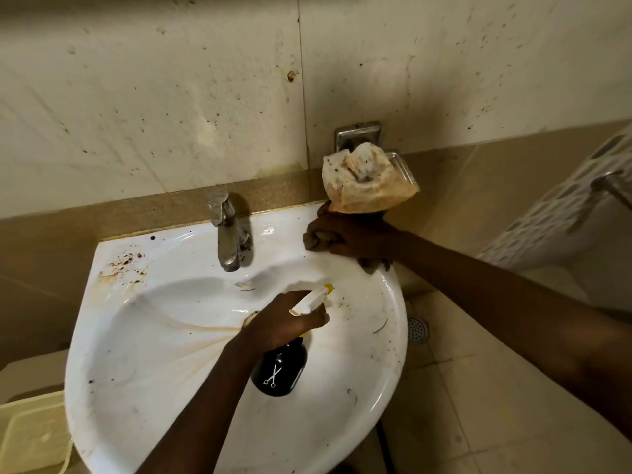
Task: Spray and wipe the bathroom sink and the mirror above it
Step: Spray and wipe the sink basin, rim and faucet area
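The white sink [143,340] carries brown stains on its left rim and a brown streak in the bowl. My left hand [284,321] grips a black spray bottle [278,369] with a scissors mark over the bowl, its white and yellow nozzle pointing toward the right rim. My right hand [352,236] presses a dark cloth [316,239] on the sink's back right rim. The chrome tap [224,230] stands at the back middle. My left hand hides most of the drain. The mirror is out of view.
A crumpled stained paper [366,181] lies in a metal soap dish [357,133] on the wall above my right hand. At the right stands a white perforated basket [561,210]. A floor drain [417,328] sits right of the sink, a pale yellow tub [30,436] at bottom left.
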